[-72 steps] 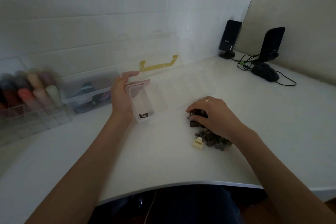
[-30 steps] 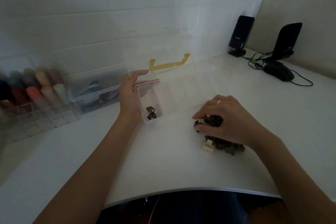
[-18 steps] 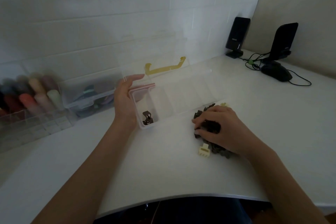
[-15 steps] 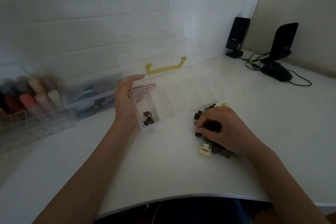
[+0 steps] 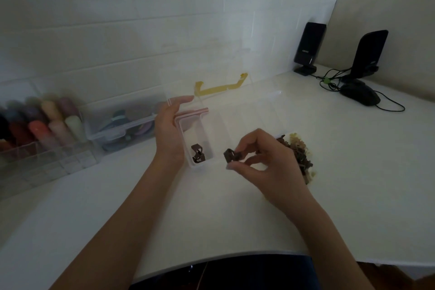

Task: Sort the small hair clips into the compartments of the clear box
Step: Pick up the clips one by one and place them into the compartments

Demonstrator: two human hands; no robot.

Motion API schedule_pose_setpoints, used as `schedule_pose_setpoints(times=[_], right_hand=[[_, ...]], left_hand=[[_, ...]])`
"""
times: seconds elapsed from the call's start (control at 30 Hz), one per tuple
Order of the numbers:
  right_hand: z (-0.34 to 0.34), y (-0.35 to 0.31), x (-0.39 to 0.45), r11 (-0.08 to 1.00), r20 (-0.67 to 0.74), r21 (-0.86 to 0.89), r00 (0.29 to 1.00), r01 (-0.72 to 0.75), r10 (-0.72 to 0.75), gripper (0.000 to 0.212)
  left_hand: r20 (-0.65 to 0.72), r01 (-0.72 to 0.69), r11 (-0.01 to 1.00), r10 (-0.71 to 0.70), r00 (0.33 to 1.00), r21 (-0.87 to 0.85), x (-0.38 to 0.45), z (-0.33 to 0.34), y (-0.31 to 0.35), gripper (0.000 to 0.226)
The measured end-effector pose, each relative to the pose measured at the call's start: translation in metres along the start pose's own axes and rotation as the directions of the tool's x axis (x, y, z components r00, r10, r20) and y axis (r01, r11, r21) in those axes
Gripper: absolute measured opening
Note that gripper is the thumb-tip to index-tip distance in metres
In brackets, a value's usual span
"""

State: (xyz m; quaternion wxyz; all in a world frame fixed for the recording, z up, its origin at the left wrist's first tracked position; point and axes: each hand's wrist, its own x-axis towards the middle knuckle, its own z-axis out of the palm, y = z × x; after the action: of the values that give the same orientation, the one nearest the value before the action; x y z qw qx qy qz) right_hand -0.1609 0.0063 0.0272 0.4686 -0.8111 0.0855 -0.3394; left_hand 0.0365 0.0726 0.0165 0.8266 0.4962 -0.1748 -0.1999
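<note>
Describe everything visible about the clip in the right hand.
The dark brown clip is small, looks like plastic, and shows a blocky, claw-like outline; finer detail is too dim to tell. The right hand pinches it between thumb and fingertips, lifted off the white table, just right of the clear box and its leftmost compartment. It touches only the fingers, apart from the clip pile behind the hand.

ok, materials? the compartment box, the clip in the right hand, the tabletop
Box: clear plastic, likely hard; the wall and table show through it, and its handle is yellow. Clip pinched by the right hand: dark brown, probably matte plastic; too small to be sure. Tabletop: smooth white surface with a slight sheen; material unclear.
</note>
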Motion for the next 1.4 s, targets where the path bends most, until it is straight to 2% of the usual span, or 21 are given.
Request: schedule_pose_setpoints(times=[0.17, 0.3, 0.37, 0.43, 0.5, 0.6, 0.73, 0.8, 0.9, 1.07, 1.2, 1.27, 1.4], right_hand=[[0.032, -0.006, 0.02, 0.985, -0.098, -0.147, 0.99, 0.084, -0.099, 0.02], [0.053, 0.005, 0.028, 0.913, 0.0, -0.374, 0.985, 0.161, -0.173, 0.011], [0.05, 0.006, 0.024, 0.926, -0.004, -0.34, 0.985, 0.161, -0.172, 0.011], [0.038, 0.0, 0.018, 0.943, -0.067, -0.296, 0.982, 0.15, -0.177, 0.014], [0.019, -0.004, 0.009, 0.914, -0.097, -0.379, 0.976, 0.144, -0.194, 0.013], [-0.014, -0.003, -0.009, 0.834, -0.021, -0.539, 0.988, 0.118, -0.153, 0.02], [-0.037, 0.009, -0.038, 0.76, 0.106, -0.639, 0.992, 0.122, -0.07, 0.039], [-0.036, 0.02, -0.046, 0.74, 0.135, -0.662, 0.99, 0.118, -0.037, 0.044], [-0.031, 0.034, -0.049, 0.772, 0.097, -0.631, 0.995, 0.078, -0.022, 0.044], [-0.034, 0.045, -0.044, 0.853, 0.021, -0.52, 0.998, -0.047, 0.067, 0.02], [-0.033, 0.046, -0.033, 0.863, 0.057, -0.504, 0.996, -0.025, 0.062, 0.015], [-0.031, 0.045, -0.027, 0.836, 0.085, -0.549, 0.996, 0.02, 0.032, 0.015], [-0.029, 0.04, -0.023, 0.679, 0.08, -0.718, 0.987, 0.153, -0.138, 0.027]], left_hand=[[-0.004, -0.101, 0.993, 0.102, 0.995, 0.068, 0.0, 0.0, -0.003, 0.023], [0.01, -0.12, 0.991, 0.119, 0.993, 0.063, 0.0, 0.001, -0.002, 0.025], [0.018, -0.094, 0.995, 0.094, 0.995, 0.037, 0.0, 0.0, -0.001, 0.023], [0.033, -0.084, 0.996, 0.083, 0.996, 0.028, 0.001, -0.002, -0.002, 0.021], [0.024, -0.084, 0.996, 0.084, 0.996, 0.029, 0.003, -0.003, -0.004, 0.022], [-0.006, -0.105, 0.994, 0.105, 0.994, 0.021, 0.005, -0.004, -0.005, 0.021], [0.005, -0.157, 0.988, 0.157, 0.988, 0.013, 0.006, -0.001, -0.006, 0.029], [0.006, -0.159, 0.987, 0.159, 0.987, 0.0, 0.006, 0.0, -0.005, 0.031], [0.009, -0.14, 0.99, 0.14, 0.99, 0.0, 0.005, 0.0, -0.005, 0.025], [0.012, -0.116, 0.993, 0.116, 0.993, 0.018, 0.004, -0.002, -0.004, 0.021], [0.004, -0.113, 0.994, 0.113, 0.994, 0.012, 0.005, -0.003, -0.006, 0.023], [0.024, -0.094, 0.996, 0.094, 0.995, 0.006, 0.006, -0.004, -0.006, 0.023], [0.025, -0.082, 0.997, 0.081, 0.996, 0.015, 0.006, -0.005, -0.005, 0.023]])
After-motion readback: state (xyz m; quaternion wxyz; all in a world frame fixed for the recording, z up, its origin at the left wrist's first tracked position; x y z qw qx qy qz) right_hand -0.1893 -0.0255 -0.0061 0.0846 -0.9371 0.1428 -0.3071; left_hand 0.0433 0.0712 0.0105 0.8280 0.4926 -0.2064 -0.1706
